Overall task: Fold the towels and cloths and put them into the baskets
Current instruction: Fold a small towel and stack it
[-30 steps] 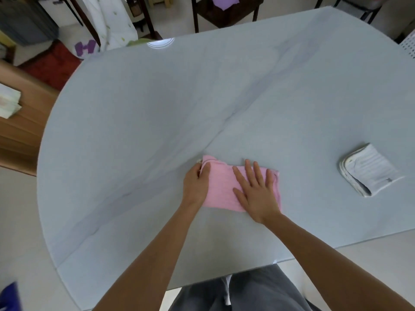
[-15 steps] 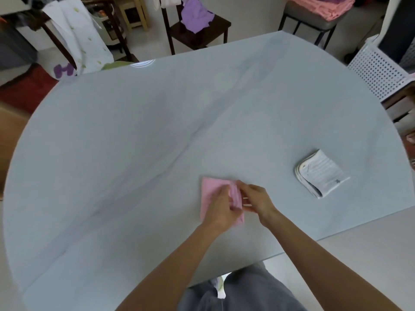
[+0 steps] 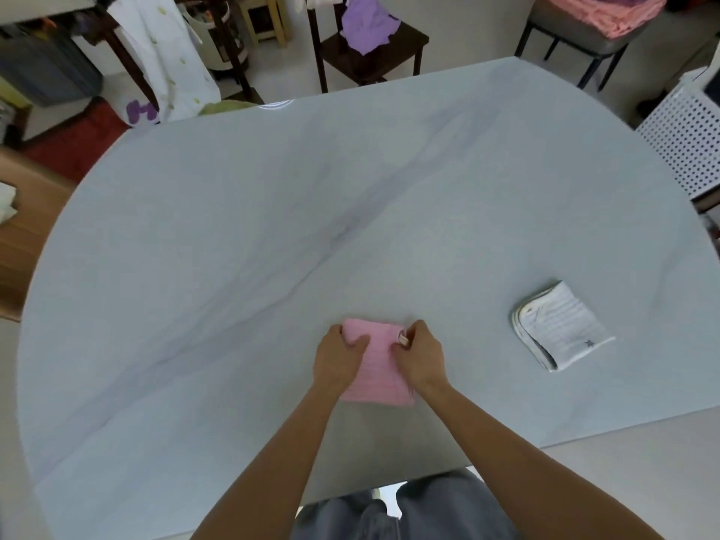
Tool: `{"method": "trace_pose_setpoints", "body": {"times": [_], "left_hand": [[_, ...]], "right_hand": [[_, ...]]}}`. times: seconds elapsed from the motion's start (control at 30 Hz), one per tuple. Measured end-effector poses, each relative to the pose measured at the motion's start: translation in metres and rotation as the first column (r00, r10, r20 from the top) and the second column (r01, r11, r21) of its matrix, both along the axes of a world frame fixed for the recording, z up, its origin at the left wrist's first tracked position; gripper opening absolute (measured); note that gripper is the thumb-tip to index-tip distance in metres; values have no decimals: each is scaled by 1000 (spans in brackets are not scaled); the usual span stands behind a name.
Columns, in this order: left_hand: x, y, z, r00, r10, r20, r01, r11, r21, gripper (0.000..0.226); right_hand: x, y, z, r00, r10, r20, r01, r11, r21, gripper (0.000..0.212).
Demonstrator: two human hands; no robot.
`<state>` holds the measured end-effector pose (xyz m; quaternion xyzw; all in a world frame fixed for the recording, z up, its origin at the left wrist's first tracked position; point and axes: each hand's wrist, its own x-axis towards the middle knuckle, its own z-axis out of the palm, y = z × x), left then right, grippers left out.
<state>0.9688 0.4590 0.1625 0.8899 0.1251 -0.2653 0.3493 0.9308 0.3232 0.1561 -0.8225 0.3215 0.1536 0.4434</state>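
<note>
Both hands grip the folded pink cloth (image 3: 380,360): left hand (image 3: 341,358) curled on its left edge, right hand (image 3: 420,356) pinching its right edge; white folded towel (image 3: 561,325) lies well right.

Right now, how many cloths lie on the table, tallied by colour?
Pink: 1, the pink cloth, folded, gripped at its far corners by the left hand and the right hand.
White: 1, the white cloth, folded, lying apart to the right on the table.
Total: 2

Ribbed pink cloth (image 3: 378,364), glossy table (image 3: 233,247)
</note>
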Motion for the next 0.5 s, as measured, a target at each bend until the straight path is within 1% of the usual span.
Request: {"method": "trace_pose_setpoints", "body": {"times": [0.07, 0.1, 0.17, 0.2, 0.27, 0.3, 0.33, 0.4, 0.43, 0.47, 0.5], "left_hand": [[4, 3, 5, 997, 58, -48, -66, 981, -180, 47], [6, 4, 12, 997, 50, -59, -64, 958, -279, 48], [9, 3, 26, 998, -53, -24, 39, 914, -405, 47], [11, 0, 34, 994, -113, -3, 99, 886, -452, 43], [14, -11, 49, 980, -201, 0, 168, 823, -543, 34], [16, -19, 56, 971, -238, -12, 188, 796, -576, 31], [19, -27, 62, 961, -276, -18, 213, 778, -591, 29], [23, -48, 72, 934, -356, -10, 280, 751, -598, 26], [24, -59, 76, 920, -392, -3, 313, 740, -596, 26], [25, -70, 80, 905, -426, 4, 346, 729, -591, 26], [27, -82, 83, 888, -461, 9, 378, 717, -586, 26]], "right_hand": [[0, -4, 3, 998, -61, 4, 61, 994, 94, 16], [1, -7, 5, 994, -108, 14, 104, 979, 173, 17], [1, -20, 10, 979, -198, 47, 173, 933, 316, 18], [-1, -30, 14, 971, -228, 74, 188, 918, 350, 18], [-6, -51, 24, 951, -278, 133, 205, 892, 402, 18], [-10, -63, 28, 938, -315, 143, 221, 864, 452, 19], [-13, -75, 33, 924, -358, 138, 238, 817, 525, 26], [-20, -101, 41, 909, -408, 83, 239, 677, 696, 46], [-23, -115, 45, 923, -381, 56, 205, 608, 767, 50], [-26, -127, 49, 945, -326, 39, 159, 559, 814, 48], [-29, -141, 54, 963, -269, 20, 132, 537, 833, 44]]}}
